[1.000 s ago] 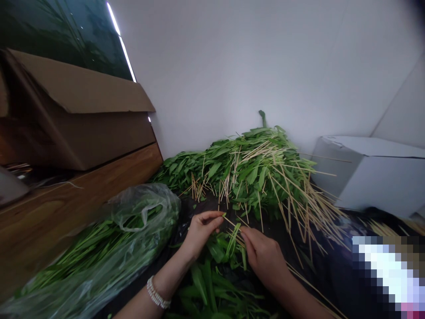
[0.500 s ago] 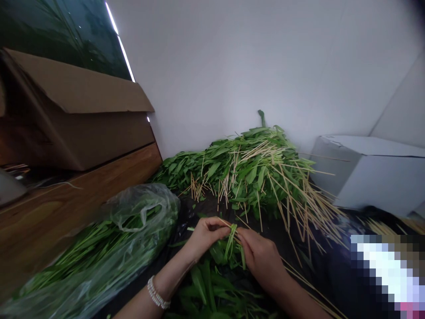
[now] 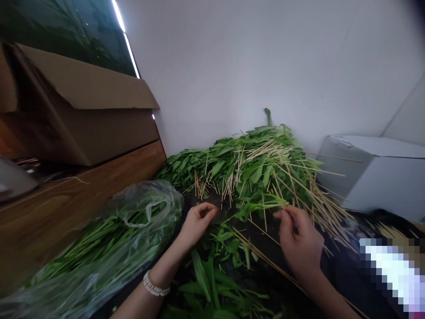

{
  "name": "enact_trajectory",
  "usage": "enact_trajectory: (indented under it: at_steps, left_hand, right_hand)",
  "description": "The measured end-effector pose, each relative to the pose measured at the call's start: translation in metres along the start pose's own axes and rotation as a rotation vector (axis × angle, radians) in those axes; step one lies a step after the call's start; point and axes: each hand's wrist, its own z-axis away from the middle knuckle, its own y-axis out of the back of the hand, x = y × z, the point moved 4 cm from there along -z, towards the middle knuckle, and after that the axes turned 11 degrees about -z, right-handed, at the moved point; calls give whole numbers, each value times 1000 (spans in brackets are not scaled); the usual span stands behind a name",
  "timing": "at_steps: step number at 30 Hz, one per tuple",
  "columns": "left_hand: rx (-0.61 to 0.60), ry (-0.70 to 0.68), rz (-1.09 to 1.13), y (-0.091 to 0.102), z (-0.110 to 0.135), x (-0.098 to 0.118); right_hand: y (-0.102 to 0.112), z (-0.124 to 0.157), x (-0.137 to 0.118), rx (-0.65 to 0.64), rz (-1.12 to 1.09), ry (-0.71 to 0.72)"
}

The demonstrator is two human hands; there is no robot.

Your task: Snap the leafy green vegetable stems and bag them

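My left hand, with a beaded bracelet on its wrist, hovers above the dark surface. Its thumb and forefinger curve together, and I see nothing between them. To the right, the fingers of my right hand are closed at the stem end of a small bunch of leafy greens, which lies against the front of the big pile. How the fingers grip it is partly hidden. Between my hands lie loose cut greens and thin wooden skewers. Longer leaves are nearest me.
On the left, a clear plastic bag of greens lies beside a wooden ledge that carries a cardboard box. Many skewers stick out of the pile's right side. A white box stands at the right, before the white wall.
My hands were together on a skewer with folded greens. They have parted: my right hand has moved right and up with a bunch to the pile, the left slightly left and up.
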Motion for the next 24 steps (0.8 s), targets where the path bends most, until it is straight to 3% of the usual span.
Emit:
enact_trajectory:
  at_steps: [6,11,14,17,21,24]
  left_hand:
    - [-156,-110,-218,-4,2,-3]
    - [-379,-210,-347,-14,14,2]
    - [-424,-268,-482,-19,19,2]
    - [-298,-268,-554,-17,15,1]
    - [-23,-203,-379,-5,5,1]
    - [74,-178,-249,1,2,1]
  right_hand:
    - [-5,5,-4,-55,-8,71]
    - [-6,6,-4,-58,-14,73]
    - [-9,9,-4,-91,-19,82]
    - [-12,12,-6,-122,-53,105]
    - [-14,14,-9,-152,-91,117]
    - [-14,13,-9,-151,-92,117]
